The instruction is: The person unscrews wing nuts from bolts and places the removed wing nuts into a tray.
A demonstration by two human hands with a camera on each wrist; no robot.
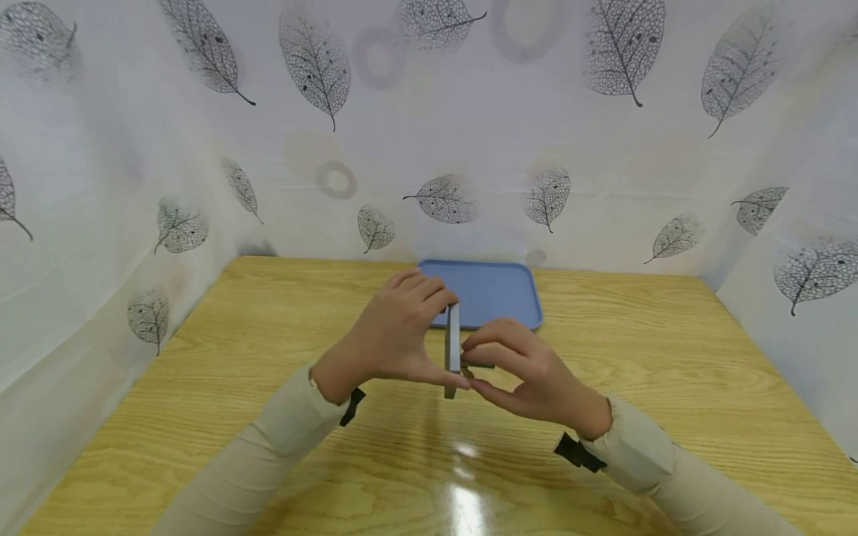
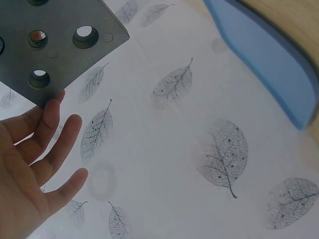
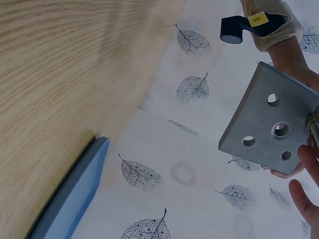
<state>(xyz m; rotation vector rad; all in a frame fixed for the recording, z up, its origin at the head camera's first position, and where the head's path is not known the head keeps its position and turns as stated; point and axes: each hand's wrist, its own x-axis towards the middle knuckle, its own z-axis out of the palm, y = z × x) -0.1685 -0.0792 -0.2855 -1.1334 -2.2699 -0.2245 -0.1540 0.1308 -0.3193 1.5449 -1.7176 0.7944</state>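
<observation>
A flat grey metal plate (image 1: 453,339) with several round holes stands on edge above the table, gripped by my left hand (image 1: 392,335) between the thumb below and fingers on top. In the left wrist view the fingertips of that hand meet the corner of the plate (image 2: 65,50). My right hand (image 1: 532,372) is on the plate's right side, its thumb and fingers pinching a bolt (image 1: 481,365). The right wrist view shows threads on the bolt (image 3: 314,130) and a brass-coloured piece around it, against the face of the plate (image 3: 264,119); its far end is out of frame.
A blue rectangular tray (image 1: 496,286) lies at the back of the wood-grain table (image 1: 322,454), behind the hands. White cloth with printed leaves (image 1: 496,134) hangs around the back and sides. Black straps (image 1: 579,452) sit at both wrists.
</observation>
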